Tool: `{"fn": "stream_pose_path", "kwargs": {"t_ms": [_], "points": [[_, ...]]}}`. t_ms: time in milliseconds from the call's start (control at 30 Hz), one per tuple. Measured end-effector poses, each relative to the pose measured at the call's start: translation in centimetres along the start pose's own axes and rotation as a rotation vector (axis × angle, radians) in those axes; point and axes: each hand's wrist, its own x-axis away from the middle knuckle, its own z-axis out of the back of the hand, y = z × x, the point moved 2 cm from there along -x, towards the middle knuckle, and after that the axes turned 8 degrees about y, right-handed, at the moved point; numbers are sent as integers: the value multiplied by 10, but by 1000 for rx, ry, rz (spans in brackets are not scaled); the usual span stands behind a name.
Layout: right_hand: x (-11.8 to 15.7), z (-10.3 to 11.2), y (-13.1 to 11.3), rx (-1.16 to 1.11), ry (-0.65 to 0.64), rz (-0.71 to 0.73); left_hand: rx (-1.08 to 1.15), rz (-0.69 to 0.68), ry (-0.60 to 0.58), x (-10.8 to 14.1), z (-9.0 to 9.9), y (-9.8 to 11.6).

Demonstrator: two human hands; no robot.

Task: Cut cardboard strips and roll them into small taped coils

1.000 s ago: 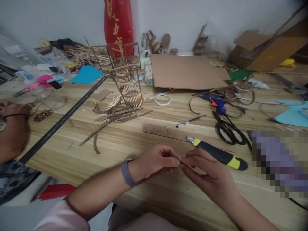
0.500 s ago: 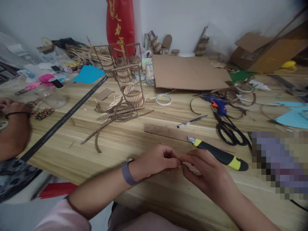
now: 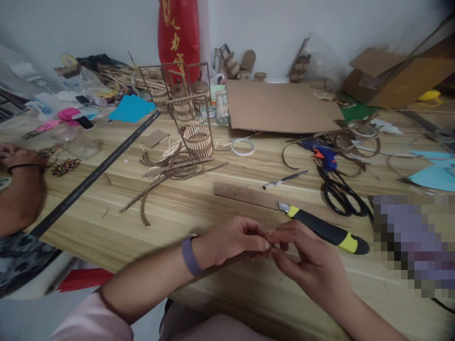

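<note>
My left hand (image 3: pixel 236 241) and my right hand (image 3: pixel 311 258) meet fingertip to fingertip above the front of the wooden table. Both are pinched on something small and brownish, mostly hidden by the fingers; I cannot make out what it is. Just beyond my right hand lies a yellow and black utility knife (image 3: pixel 323 229), blade toward the left. Its tip rests by a flat brown cardboard strip (image 3: pixel 245 195). A pen (image 3: pixel 285 180) lies behind the strip. Curled corrugated strips (image 3: pixel 144 203) are heaped at the left, near a small stick basket (image 3: pixel 197 141) with a tall handle.
Black-handled scissors (image 3: pixel 343 196) and a blue glue gun (image 3: pixel 329 160) lie at the right. A tape roll (image 3: pixel 242 147) sits before a large cardboard sheet (image 3: pixel 280 106). Another person's forearm (image 3: pixel 23 194) rests at the left edge. A pixelated patch covers the lower right.
My hands have shifted slightly to the right, and the fingers have changed their pinch, with a bit of something brownish now showing between them.
</note>
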Motion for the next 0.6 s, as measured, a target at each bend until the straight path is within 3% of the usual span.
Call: {"fn": "stream_pose_path", "kwargs": {"t_ms": [200, 467, 600], "points": [[1, 0, 1, 81, -41, 37, -102, 11, 104, 0, 2, 1], [6, -5, 3, 325, -68, 278, -471, -53, 209, 2, 7, 1], [1, -1, 0, 199, -76, 168, -358, -21, 131, 1, 5, 1]]}}
